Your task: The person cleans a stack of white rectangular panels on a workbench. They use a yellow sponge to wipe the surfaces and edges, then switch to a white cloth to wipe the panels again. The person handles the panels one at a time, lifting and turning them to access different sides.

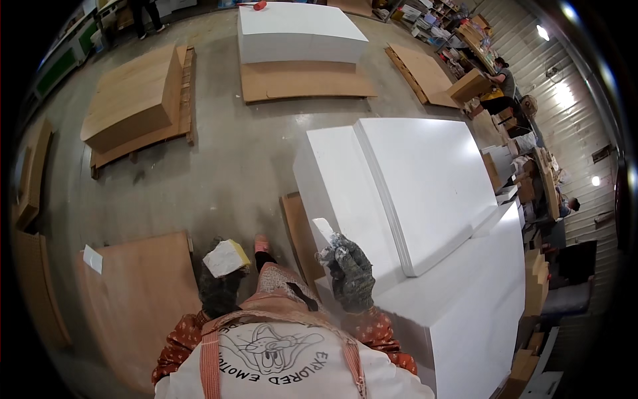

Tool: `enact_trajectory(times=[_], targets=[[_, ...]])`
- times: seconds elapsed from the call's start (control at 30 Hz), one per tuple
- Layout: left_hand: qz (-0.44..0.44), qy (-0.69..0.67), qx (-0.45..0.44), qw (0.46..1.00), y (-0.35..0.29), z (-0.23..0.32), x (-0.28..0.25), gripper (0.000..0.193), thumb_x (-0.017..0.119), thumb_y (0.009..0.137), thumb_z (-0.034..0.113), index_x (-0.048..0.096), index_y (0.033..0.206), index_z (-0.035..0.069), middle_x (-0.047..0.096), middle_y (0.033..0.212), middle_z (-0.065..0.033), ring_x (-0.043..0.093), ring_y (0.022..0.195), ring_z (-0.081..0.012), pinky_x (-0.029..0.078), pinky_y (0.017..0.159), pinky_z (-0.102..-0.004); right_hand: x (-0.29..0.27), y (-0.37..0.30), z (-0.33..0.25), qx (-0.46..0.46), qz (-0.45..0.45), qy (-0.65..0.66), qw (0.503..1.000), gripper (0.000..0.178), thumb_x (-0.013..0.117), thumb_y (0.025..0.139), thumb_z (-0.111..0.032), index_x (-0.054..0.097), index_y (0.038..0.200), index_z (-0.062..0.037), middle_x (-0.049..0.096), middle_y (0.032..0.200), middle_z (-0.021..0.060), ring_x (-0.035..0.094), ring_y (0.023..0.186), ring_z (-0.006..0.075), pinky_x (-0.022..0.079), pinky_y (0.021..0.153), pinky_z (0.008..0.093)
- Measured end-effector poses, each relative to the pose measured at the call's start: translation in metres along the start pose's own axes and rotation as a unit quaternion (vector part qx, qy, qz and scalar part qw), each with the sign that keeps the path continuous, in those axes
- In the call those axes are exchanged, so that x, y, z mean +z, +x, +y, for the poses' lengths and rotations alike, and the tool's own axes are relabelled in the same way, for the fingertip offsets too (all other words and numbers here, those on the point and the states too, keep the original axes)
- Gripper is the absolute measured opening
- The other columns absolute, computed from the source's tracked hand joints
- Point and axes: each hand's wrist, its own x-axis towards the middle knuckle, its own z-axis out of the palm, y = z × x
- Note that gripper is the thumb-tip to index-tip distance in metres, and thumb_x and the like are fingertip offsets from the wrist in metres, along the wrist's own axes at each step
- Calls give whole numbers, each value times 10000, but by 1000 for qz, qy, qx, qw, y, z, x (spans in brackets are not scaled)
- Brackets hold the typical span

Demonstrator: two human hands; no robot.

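Observation:
My left hand (pixel 219 291), in a dark glove, is closed round a white-faced block with a yellow side (pixel 226 258); its kind is not clear. My right hand (pixel 352 272), in a grey glove smeared with white, grips a small flat white piece (pixel 323 229) that sticks up past the fingers. I cannot make out whether that piece is a scraper. Just right of this hand lies a tall stack of glossy white panels (pixel 425 179), its near left edge close to the glove. The hands are apart from each other.
A bare board (pixel 139 299) with a white scrap (pixel 93 259) lies at left. Wooden panels (pixel 133 96) rest on a pallet farther off. Another white stack (pixel 299 33) stands on brown board at the back. Two people (pixel 504 83) (pixel 569 206) are near cluttered shelves at right; another person (pixel 143 14) stands far left.

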Motion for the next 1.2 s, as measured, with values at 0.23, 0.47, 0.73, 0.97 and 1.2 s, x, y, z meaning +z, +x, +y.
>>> enact_trajectory(times=[0.23,0.47,0.73,0.97,1.2], targets=[[-32,329,168,929,139,6,-23,569,663,822,65,396,1324,38,525,1229,-101,544,1079,-219,476,893,-322,51,130,3,72,-55,11,996,263,471,931,-7,542,1177,59,616,1036,120,620,871,152,523,759,268],[120,28,-25,992,249,10,-42,584,682,818,163,397,1298,-10,584,1095,-98,595,949,-176,510,788,-301,131,255,-10,-3,-199,-82,977,278,506,934,-72,556,1194,12,629,1029,108,622,890,158,498,773,245],[-70,-34,1,997,408,44,-9,681,718,814,149,352,1371,6,579,1177,-114,571,1054,-189,512,849,-323,184,360,7,117,-57,-4,991,242,479,944,-66,562,1144,42,631,973,78,620,823,124,513,692,257],[-324,167,25,931,574,83,45,684,706,806,80,339,1378,1,508,1309,-129,488,1196,-198,420,989,-346,200,438,-3,-58,-4,-172,983,240,562,866,-10,580,1105,4,624,1025,142,643,830,204,532,708,309],[-417,11,-93,904,643,30,159,627,731,795,173,428,1310,-18,574,1226,-142,557,1118,-186,466,935,-333,147,493,-13,17,235,-96,967,230,545,878,-23,587,1098,26,635,974,124,627,818,179,523,703,291]])
